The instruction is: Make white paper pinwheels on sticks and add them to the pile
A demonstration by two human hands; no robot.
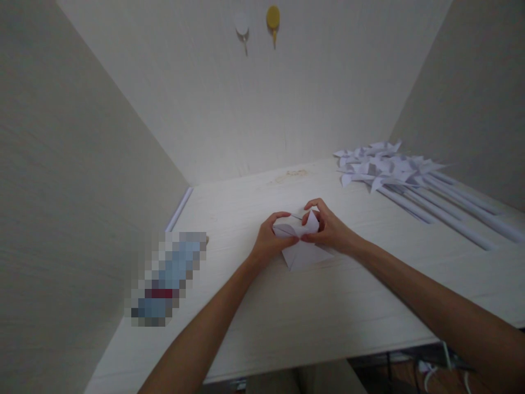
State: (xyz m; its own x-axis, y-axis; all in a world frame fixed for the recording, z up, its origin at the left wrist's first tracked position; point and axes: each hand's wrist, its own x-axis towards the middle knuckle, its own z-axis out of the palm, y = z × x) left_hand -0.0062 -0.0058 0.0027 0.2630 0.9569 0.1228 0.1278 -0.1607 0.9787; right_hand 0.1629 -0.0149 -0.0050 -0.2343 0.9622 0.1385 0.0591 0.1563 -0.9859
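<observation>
Resting on the middle of the table, a folded white paper piece is pinched from both sides: the left hand grips its left flaps, the right hand holds a raised corner near the centre. If either pinch loosens, the bent flaps would likely spring open; a hard tug could tear the thin sheet. Well apart to the right lies a heap of finished paper pinwheels on sticks; a blurred object lies left.

We note a pale wood-grain desk enclosed by cream walls on three sides. Two adhesive hooks, one white and one yellow, sit high on the rear wall. Cables lie below the desk edge.
</observation>
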